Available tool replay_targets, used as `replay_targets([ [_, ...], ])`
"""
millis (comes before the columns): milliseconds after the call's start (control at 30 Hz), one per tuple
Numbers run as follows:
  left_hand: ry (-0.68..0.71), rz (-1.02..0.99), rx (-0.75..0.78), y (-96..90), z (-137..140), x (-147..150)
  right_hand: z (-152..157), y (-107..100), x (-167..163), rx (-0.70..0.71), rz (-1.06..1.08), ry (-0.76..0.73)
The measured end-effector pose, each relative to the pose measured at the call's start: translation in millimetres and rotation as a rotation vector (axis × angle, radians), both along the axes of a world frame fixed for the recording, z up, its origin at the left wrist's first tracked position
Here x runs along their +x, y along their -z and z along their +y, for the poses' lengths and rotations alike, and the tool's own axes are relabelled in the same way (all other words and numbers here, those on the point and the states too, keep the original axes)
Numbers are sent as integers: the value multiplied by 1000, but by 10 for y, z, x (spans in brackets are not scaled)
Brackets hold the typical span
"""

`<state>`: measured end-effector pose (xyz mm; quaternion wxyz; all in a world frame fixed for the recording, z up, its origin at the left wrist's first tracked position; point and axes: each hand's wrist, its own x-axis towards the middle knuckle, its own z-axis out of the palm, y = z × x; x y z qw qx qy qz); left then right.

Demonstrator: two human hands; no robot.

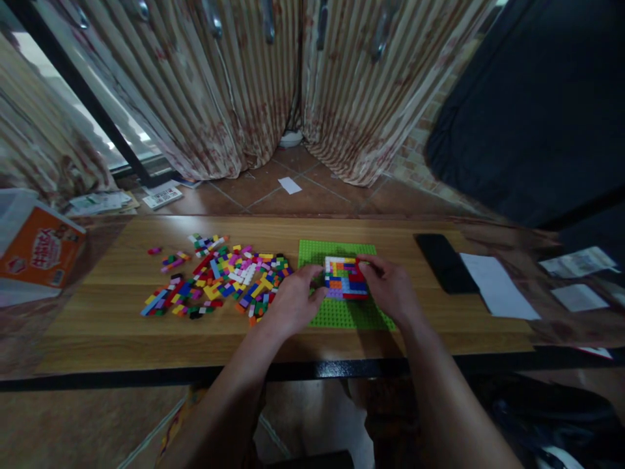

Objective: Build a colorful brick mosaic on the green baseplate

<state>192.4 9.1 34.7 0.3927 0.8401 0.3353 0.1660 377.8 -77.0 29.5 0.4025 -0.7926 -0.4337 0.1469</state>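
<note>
A rectangular block of multicoloured toy bricks (346, 279) sits over the green studded baseplate (349, 318), with white, yellow, orange, blue and red pieces on its top. My left hand (296, 298) grips its left side, forefinger and thumb bent against the edge. On the right side, my right hand (389, 286) has its fingers closed at the upper right corner, by the red bricks. The undersides of both hands are hidden, and I cannot tell whether the block is pressed onto the baseplate or just above it.
Loose bricks (224, 277) lie in a wide heap on the left of the wooden table (146, 345). To the right are a black phone (446, 264) and white paper (498, 286). A plastic box with an orange label (41, 247) stands at far left. Curtains (254, 98) hang behind.
</note>
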Motion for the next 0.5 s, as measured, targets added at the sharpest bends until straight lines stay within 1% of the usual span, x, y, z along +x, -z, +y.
replay_targets([
  [200, 0, -9, -2, -4, -6, 4, 13, 45, 14, 13, 91, 14],
  [333, -13, -4, 28, 3, -7, 4, 16, 39, 5, 27, 111, 31],
  [500, -25, 12, 27, -7, -15, 3, 20, 73, 35, 11, 183, 31],
])
